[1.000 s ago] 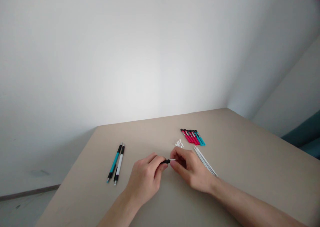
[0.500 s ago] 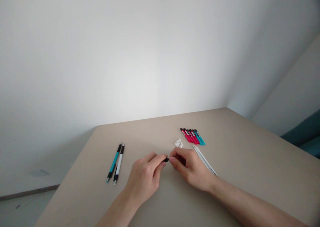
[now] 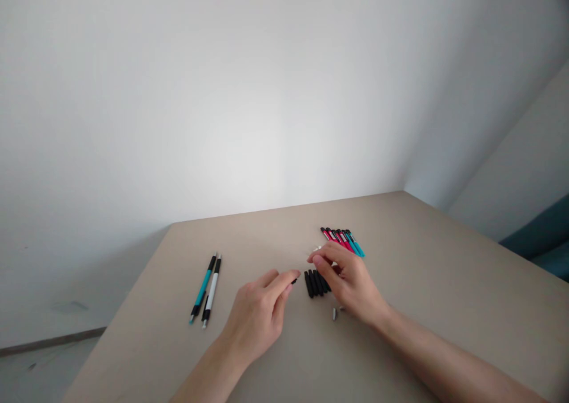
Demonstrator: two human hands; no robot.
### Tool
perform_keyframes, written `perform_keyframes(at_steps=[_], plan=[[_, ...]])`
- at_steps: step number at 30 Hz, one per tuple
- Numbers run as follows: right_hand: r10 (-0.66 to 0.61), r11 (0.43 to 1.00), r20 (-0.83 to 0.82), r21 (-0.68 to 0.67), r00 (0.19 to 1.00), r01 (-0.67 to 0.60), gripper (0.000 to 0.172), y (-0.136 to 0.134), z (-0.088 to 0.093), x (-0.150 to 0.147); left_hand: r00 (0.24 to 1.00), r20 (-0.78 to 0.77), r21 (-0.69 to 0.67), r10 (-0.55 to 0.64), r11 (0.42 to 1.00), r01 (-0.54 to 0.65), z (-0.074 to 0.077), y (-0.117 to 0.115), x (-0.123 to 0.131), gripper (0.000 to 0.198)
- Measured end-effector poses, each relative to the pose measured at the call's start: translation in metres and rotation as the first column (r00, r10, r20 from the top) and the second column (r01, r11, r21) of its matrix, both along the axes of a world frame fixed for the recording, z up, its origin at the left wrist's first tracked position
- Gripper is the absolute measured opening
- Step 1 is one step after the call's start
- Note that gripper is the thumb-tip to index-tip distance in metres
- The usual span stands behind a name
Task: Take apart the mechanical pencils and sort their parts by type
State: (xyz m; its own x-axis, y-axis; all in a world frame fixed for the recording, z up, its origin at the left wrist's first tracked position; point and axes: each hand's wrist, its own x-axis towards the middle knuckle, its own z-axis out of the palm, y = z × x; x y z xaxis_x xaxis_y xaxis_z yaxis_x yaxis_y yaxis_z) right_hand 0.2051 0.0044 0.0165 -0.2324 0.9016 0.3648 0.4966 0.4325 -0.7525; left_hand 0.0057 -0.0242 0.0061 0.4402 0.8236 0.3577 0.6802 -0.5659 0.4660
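My left hand [image 3: 259, 308] is closed, thumb and fingers pinching a small black pen part [image 3: 294, 281], most of it hidden by the fingers. My right hand [image 3: 349, 278] reaches over small white plastic pieces [image 3: 317, 249], its thumb and forefinger drawn together. Whether anything sits in that pinch cannot be made out. Below its fingers lies a row of several black pen grips [image 3: 315, 284]. Small silvery tips [image 3: 335, 314] rest just under the right palm.
Two assembled click pens, one teal [image 3: 204, 287] and one white [image 3: 212, 290], lie at the left. Several pink and teal pen barrels [image 3: 353, 243] are lined up behind my right hand. The beige table [image 3: 267, 231] meets a white wall.
My right hand has moved away from the left one, up and to the right toward the white pieces. The black grips and silvery tips have come into view. The left hand has barely moved.
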Motion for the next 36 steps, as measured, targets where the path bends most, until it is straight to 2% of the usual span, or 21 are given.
perform_keyframes(at_steps=[4,7,10,14,20,24,28,36], plan=[[-0.114,0.992,-0.015,0.050,0.993,0.115,0.029,0.010,-0.001,0.007,1.000,0.003,-0.005,0.005,1.000,-0.005,-0.001,-0.001,0.000,0.035],[-0.108,0.994,0.009,0.005,0.994,0.108,0.026,0.012,-0.001,0.009,1.000,0.005,-0.012,0.007,1.000,-0.007,-0.001,-0.002,0.000,0.035],[-0.014,0.996,0.080,-0.089,0.997,0.021,0.022,0.008,0.001,0.007,1.000,0.003,-0.017,0.008,1.000,-0.008,-0.001,-0.002,0.000,0.035],[0.192,0.963,0.190,-0.223,0.963,-0.148,0.020,0.003,0.007,0.005,1.000,-0.005,-0.014,0.018,1.000,-0.018,0.000,-0.001,0.000,0.035],[0.334,0.924,0.313,-0.294,0.889,-0.244,0.018,0.005,0.014,0.010,1.000,0.009,0.007,0.020,1.000,-0.021,-0.002,-0.001,0.000,0.035],[0.388,0.914,0.420,-0.290,0.821,-0.283,0.016,0.004,0.016,0.015,1.000,0.020,-0.011,0.012,1.000,-0.012,-0.002,-0.001,0.000,0.035],[0.430,0.895,0.456,-0.331,0.779,-0.300,0.016,0.002,0.015,0.017,1.000,0.026,-0.029,0.013,0.999,-0.013,-0.002,0.000,0.001,0.035],[0.436,0.888,0.467,-0.365,0.769,-0.281,0.019,0.005,0.016,0.017,0.999,0.035,-0.052,0.000,0.999,0.002,-0.003,0.001,0.001,0.035]])
